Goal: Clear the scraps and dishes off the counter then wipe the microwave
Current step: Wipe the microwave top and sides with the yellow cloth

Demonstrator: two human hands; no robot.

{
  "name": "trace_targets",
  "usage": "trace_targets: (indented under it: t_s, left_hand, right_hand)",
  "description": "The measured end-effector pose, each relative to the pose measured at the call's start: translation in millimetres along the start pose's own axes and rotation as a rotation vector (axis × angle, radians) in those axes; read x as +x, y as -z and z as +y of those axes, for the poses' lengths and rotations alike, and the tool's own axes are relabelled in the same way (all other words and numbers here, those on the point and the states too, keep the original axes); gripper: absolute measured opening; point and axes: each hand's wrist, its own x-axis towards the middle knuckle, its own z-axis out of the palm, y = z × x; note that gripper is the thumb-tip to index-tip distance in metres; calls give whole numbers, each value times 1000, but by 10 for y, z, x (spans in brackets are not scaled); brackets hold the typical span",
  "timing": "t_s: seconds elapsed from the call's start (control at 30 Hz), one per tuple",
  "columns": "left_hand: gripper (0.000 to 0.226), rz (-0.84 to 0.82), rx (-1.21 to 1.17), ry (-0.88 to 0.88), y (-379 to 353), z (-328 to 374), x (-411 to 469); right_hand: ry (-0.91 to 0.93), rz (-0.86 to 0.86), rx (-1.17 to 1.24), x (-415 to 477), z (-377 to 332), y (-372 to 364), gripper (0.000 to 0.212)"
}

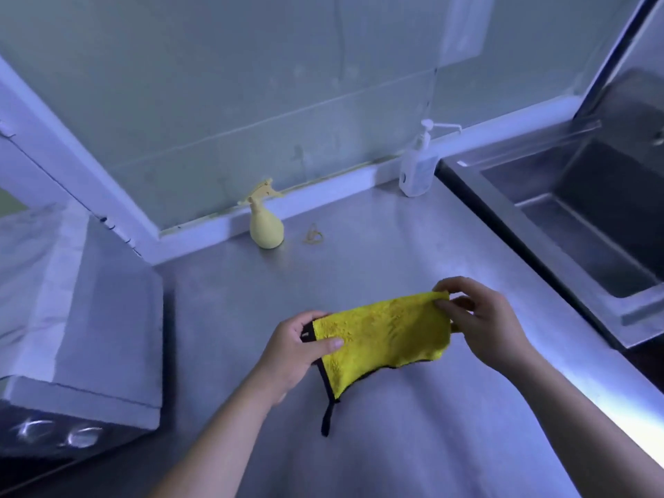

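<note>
Both hands hold 1 fluffy yellow cloth (384,336) stretched between them above the near middle of the tabletop (377,246). On the left hand (298,348) the grip is closed, thumb pressed flat on the plush face at the cloth's left edge with the fingers curled behind. On the right hand (483,310) the grip is a pinch, fingertips nipping the cloth's upper right corner. A black binding runs round the cloth's hem, and a black loop (327,420) dangles from its lower corner. The tabletop is smooth brushed metal. At the far side, by the wall, stands a pear-shaped pale yellow spray bottle (266,224), with a thin curled scrap (313,236) just right of it. Farther right stands a translucent pump bottle (416,167). A boxy grey microwave (107,318) sits at the left, and a steel sink (593,217) is sunk at the right.
</note>
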Motion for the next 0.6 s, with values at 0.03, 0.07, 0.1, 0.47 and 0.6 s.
trace_targets:
  t_s: [0.03, 0.07, 0.1, 0.47, 0.6]
  left_hand:
    - [32, 13, -26, 5, -48, 0, 183]
    - [31, 22, -38, 5, -88, 5, 368]
    - [30, 26, -39, 7, -120, 21, 541]
    - [39, 48, -61, -4, -26, 556, 2341]
    - [47, 483, 711, -291, -105, 595, 3085]
  right_hand:
    - [0, 7, 8, 199, 102, 41, 22]
    - [-4, 10, 17, 396, 191, 75, 22]
    - [-5, 10, 22, 582, 261, 101, 22]
    - [83, -77, -20, 2781, 252, 104, 23]
    - [169, -35, -534, 3485, 314, -372, 45]
